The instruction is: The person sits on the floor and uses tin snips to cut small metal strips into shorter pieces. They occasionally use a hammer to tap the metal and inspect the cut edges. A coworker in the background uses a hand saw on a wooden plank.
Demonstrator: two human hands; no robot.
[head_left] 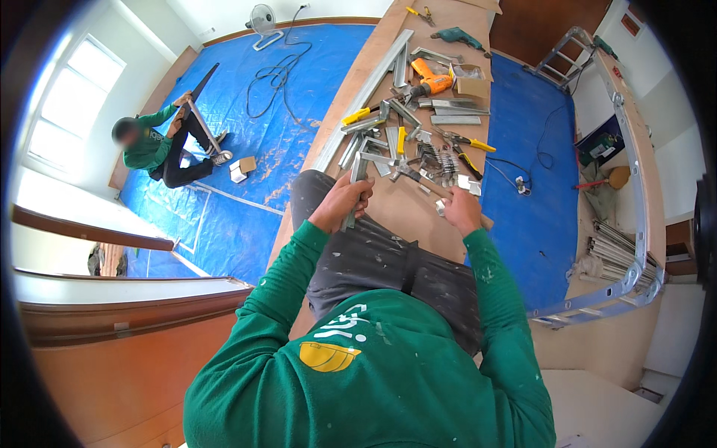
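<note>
Left hand (345,200) closed around upright metal bracket (355,187); right hand (461,211) grips wooden hammer handle (441,193), head toward 10 o'clock. Cut metal pieces (441,160) litter desk (407,205) at 12 o'clock. Orange drill (432,81) beyond. Co-worker (157,145) crouches on blue tarp (254,149), 10 o'clock.

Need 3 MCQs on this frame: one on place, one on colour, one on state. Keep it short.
1. Where is the orange drill?
A. on the floor sheet
B. on the long board
C. in the right hand

2. What colour is the floor sheet?
A. blue
B. grey
C. white

3. What is the left hand doing?
A. hanging free
B. lying flat on the board
C. gripping a metal strip

Key: 1 B, the drill lies among the metal parts on the board. 2 A, the sheet shows blue on both sides of the board. 3 C, the fingers are wrapped round the strip.
</note>
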